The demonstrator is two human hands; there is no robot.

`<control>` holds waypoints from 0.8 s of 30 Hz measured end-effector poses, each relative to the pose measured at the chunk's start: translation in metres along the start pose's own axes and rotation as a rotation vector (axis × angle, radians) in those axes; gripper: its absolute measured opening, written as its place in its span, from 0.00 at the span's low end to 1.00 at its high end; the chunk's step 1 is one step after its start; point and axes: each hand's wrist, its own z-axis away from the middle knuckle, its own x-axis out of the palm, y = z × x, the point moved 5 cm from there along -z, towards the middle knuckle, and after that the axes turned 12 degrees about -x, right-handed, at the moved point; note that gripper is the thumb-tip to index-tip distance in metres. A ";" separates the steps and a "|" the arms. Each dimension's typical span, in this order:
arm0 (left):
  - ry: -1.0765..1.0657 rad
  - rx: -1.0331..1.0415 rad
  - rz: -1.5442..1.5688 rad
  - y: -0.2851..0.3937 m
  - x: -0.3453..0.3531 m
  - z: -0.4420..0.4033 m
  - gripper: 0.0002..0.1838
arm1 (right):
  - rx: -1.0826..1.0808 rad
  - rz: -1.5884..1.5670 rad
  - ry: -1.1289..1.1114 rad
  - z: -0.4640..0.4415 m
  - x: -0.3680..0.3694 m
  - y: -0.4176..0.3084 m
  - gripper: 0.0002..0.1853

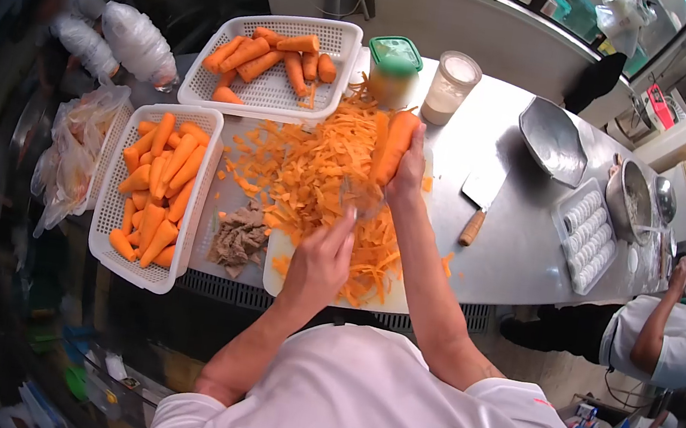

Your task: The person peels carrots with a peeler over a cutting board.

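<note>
A large orange carrot [395,148] is held upright in my right hand [408,169], whose fingers wrap round its side. My left hand [328,251] is closed on a peeler [355,203], partly blurred, near the carrot's lower end. Below both hands a wide heap of carrot peelings [314,171] covers much of the white cutting board [277,264] and spreads over the steel table to its left. A crumpled brown cloth or paper [241,240] lies left of the board. A cleaver [482,189] with a wooden handle rests to the right.
Two white baskets [208,131] [351,51] hold carrots at the left and back. A green-lidded container [395,58] and a clear jar [450,88] stand behind the heap. Rightward are a metal tray [553,142], a tray of white rolls [587,237] and a person [664,339].
</note>
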 end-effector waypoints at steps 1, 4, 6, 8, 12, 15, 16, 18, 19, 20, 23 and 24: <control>-0.008 0.002 -0.003 -0.003 -0.001 0.003 0.20 | -0.055 -0.040 0.069 -0.008 -0.009 -0.002 0.28; -0.004 -0.057 0.127 0.001 -0.011 -0.005 0.18 | 0.012 0.021 0.001 0.002 -0.014 -0.006 0.30; 0.104 -0.037 0.148 0.016 -0.017 -0.045 0.18 | 0.088 0.040 -0.141 0.018 -0.011 0.002 0.30; 0.120 -0.052 0.138 0.011 0.000 -0.077 0.17 | 0.094 -0.008 -0.130 0.028 -0.005 0.008 0.29; 0.141 0.050 0.075 0.012 0.010 -0.029 0.18 | 0.097 -0.058 -0.066 0.019 -0.013 0.013 0.30; 0.036 0.016 0.036 0.002 0.001 0.013 0.18 | 0.075 -0.043 -0.037 0.011 -0.026 0.004 0.30; 0.007 0.025 0.069 0.002 -0.002 0.015 0.18 | 0.073 -0.073 0.010 0.012 -0.029 0.004 0.29; 0.043 0.048 0.145 0.010 -0.011 0.000 0.17 | 0.137 -0.069 -0.038 0.021 -0.030 0.003 0.29; 0.057 0.042 0.144 0.013 -0.012 -0.026 0.17 | 0.188 -0.074 -0.095 0.025 -0.025 0.005 0.28; 0.079 -0.006 0.164 0.015 -0.011 -0.051 0.17 | 0.141 0.007 -0.139 0.031 -0.021 0.004 0.26; 0.122 -0.039 0.139 0.011 0.005 -0.054 0.17 | 0.144 -0.043 -0.031 0.043 -0.003 0.006 0.26; 0.140 -0.014 0.090 0.011 0.010 -0.051 0.17 | 0.175 -0.073 -0.083 0.034 -0.014 0.012 0.26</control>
